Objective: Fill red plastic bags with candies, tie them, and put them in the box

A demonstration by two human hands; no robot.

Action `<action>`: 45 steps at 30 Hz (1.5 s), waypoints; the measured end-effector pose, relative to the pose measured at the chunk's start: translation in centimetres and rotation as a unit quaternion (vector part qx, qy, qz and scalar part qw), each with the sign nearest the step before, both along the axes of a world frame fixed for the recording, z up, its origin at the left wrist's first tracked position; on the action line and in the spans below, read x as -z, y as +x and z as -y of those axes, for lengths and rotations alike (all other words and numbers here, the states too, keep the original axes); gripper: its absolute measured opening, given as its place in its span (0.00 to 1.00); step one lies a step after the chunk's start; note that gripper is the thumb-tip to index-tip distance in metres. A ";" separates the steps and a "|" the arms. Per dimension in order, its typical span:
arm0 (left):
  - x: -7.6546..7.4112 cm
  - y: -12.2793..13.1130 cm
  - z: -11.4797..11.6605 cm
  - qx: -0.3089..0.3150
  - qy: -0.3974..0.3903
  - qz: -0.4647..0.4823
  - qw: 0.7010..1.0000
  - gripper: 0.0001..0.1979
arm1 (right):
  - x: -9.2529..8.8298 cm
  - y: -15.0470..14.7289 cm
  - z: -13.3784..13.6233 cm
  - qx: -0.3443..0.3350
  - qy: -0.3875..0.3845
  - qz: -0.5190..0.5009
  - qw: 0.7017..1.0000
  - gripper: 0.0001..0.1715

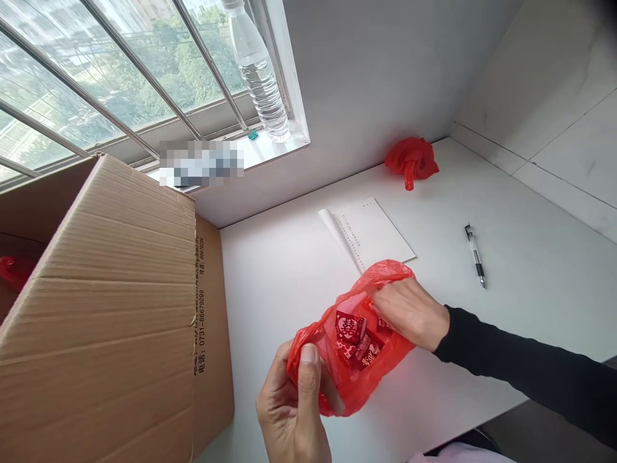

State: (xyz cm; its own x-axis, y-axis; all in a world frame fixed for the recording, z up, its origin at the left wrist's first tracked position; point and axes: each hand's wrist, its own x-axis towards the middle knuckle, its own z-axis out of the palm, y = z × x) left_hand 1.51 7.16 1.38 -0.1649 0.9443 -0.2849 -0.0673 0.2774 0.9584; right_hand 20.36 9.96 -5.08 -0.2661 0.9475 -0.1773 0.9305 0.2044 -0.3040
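One red plastic bag (pixel 380 379) sits open at five o'clock from the view's centre, with red printed packets (pixel 350 326) inside. At the bag's eight o'clock, the left hand (pixel 296 402) pinches its rim between thumb and fingers, seemingly to hold the mouth wide. The right hand (pixel 409 312) reaches in from two o'clock; its fingertips are hidden, so whether they grip anything cannot be told. A pen (pixel 475 255) at the view's three o'clock and a cardboard box (pixel 116 302) at nine stand apart, perhaps leaving both hands room.
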 end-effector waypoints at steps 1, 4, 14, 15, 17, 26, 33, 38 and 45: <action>0.0 0.1 0.0 0.003 0.002 -0.001 1.000 0.17 | 0.2 -0.7 0.1 -0.005 -0.005 -0.002 1.000 0.09; 0.1 0.2 0.2 0.008 0.010 -0.001 1.000 0.17 | 1.3 -2.9 0.2 -0.019 -0.027 -0.001 0.999 0.12; 1.3 -1.7 -0.3 0.048 0.073 -0.034 0.996 0.16 | 0.2 -1.1 0.3 0.006 -0.046 0.013 0.999 0.11; 1.3 -1.8 -0.3 0.047 0.075 -0.035 0.995 0.17 | -0.2 -1.1 0.4 0.005 -0.047 0.015 0.999 0.10; 1.2 -1.7 -0.3 0.052 0.079 -0.033 0.995 0.17 | -0.5 -1.7 0.6 -0.018 -0.054 0.004 0.998 0.08; 1.2 -1.4 -0.1 0.069 0.093 -0.036 0.993 0.14 | 3.1 -4.5 0.3 -0.155 -0.091 -0.045 0.983 0.08; 1.2 -1.7 0.0 0.066 0.082 -0.034 0.994 0.16 | 3.2 -3.6 0.7 -0.118 -0.082 -0.027 0.989 0.09; 1.2 -1.6 0.0 0.067 0.074 -0.035 0.994 0.16 | 2.7 -3.3 0.9 -0.157 -0.087 -0.048 0.983 0.04; 1.2 -1.4 0.0 0.064 0.076 -0.027 0.995 0.14 | 2.9 -4.0 0.2 -0.147 -0.062 -0.043 0.986 0.06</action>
State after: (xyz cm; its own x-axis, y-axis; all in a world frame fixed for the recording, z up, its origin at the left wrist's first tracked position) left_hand 0.14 7.14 0.22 -0.0513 0.9901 -0.1304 0.0127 0.1312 0.9913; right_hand 16.40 9.73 -8.03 -0.5445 0.8002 -0.2513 0.8068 0.4177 -0.4179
